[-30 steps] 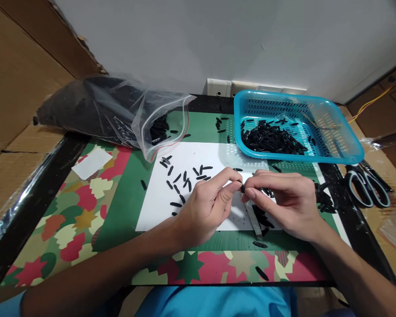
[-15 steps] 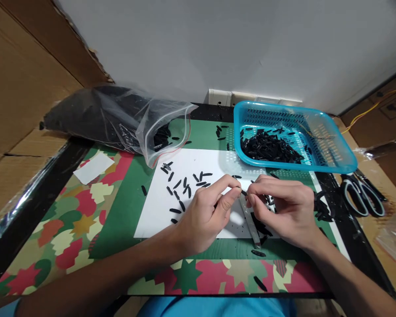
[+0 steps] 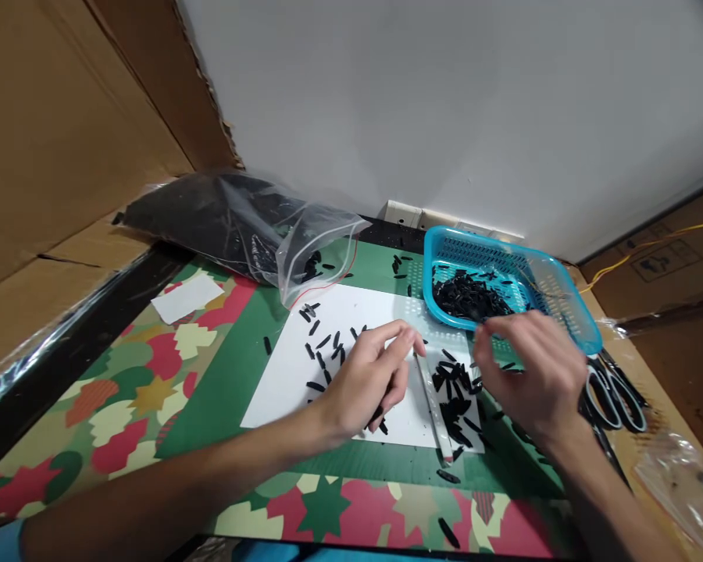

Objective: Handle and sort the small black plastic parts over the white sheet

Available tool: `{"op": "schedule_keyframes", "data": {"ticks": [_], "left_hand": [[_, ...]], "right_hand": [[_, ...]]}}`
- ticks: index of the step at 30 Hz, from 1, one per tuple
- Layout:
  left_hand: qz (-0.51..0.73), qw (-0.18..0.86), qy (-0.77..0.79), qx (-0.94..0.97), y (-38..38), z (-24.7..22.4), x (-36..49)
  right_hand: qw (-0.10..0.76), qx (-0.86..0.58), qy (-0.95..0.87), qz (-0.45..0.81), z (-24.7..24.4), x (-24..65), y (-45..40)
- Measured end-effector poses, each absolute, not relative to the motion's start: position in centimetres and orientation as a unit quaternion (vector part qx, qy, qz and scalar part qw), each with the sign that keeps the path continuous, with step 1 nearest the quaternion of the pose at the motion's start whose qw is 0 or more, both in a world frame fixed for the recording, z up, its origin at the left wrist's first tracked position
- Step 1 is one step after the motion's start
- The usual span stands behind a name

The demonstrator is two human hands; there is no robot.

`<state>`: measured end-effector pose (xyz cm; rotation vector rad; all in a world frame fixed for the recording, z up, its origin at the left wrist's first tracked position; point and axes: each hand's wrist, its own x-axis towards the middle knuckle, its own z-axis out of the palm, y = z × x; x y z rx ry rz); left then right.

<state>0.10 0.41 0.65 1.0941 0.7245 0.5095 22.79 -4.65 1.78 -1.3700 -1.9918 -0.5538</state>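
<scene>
Over the white paper point(image 3: 287, 378), my left hand point(image 3: 375, 375) has its fingers curled together, with a black piece showing under them; what its fingertips hold is too small to make out. My right hand point(image 3: 533, 367) is raised in front of the blue basket point(image 3: 589, 332), thumb and forefinger bent toward each other, slightly blurred. Black pieces point(image 3: 472, 295) lie in the basket. More black pieces point(image 3: 454, 414) are heaped right of a pale strip point(image 3: 432, 406) on the paper, and others are scattered left of my left hand.
A zip bag point(image 3: 211, 222) full of black material lies open at the back left. A small white paper point(image 3: 186, 298) rests on the patterned sheet. Scissors point(image 3: 615, 398) and a clear plastic bag point(image 3: 673, 476) are at the right. Cardboard stands on both sides.
My hands have parted: the right one moved right and up toward the basket, and the left one curled its fingers more. The camera view has shifted, and the pale strip and the heap show more.
</scene>
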Motion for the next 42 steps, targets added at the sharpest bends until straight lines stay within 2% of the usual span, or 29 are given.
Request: {"op": "schedule_keyframes", "data": {"ticks": [2, 5, 7, 9, 13, 18, 24, 29, 35, 38, 42], "left_hand": [[0.249, 0.803, 0.333, 0.426, 0.8, 0.5, 0.1], [0.274, 0.843, 0.327, 0.329, 1.4, 0.3, -0.1], [0.282, 0.859, 0.319, 0.284, 1.7, 0.2, -0.2], [0.29, 0.872, 0.31, 0.243, 1.9, 0.0, -0.3], [0.314, 0.887, 0.289, 0.178, 1.9, -0.2, -0.4], [0.314, 0.892, 0.28, 0.166, 1.9, -0.2, -0.4], [0.329, 0.882, 0.291, 0.168, 2.1, -0.1, -0.5], [0.313, 0.87, 0.305, 0.227, 2.3, 0.1, -0.2], [0.283, 0.811, 0.312, 0.405, 2.7, 1.1, -0.3], [0.218, 0.75, 0.328, 0.531, 2.9, 1.6, -0.5], [0.136, 0.732, 0.316, 0.589, 2.7, 1.7, -0.4]], "right_hand": [[0.26, -0.626, -0.688, -0.259, 3.1, 24.6, -4.2], [0.245, -0.669, -0.675, -0.194, 4.2, 25.3, -4.0], [0.28, -0.602, -0.734, -0.139, 4.0, 24.1, -4.4], [0.268, -0.461, -0.841, -0.086, 3.2, 21.9, -5.0], [0.261, -0.312, -0.905, -0.125, 0.5, 17.5, -6.0], [0.268, -0.357, -0.883, -0.146, -2.1, 14.5, -6.9], [0.294, -0.333, -0.885, -0.14, -1.9, 14.4, -7.5], [0.333, -0.326, -0.875, -0.134, -0.9, 16.9, -6.9], [0.362, -0.389, -0.845, -0.066, -1.1, 19.3, -6.2], [0.388, -0.414, -0.822, -0.044, -1.4, 19.6, -6.1], [0.402, -0.44, -0.802, -0.033, -1.4, 19.8, -6.0]]}}
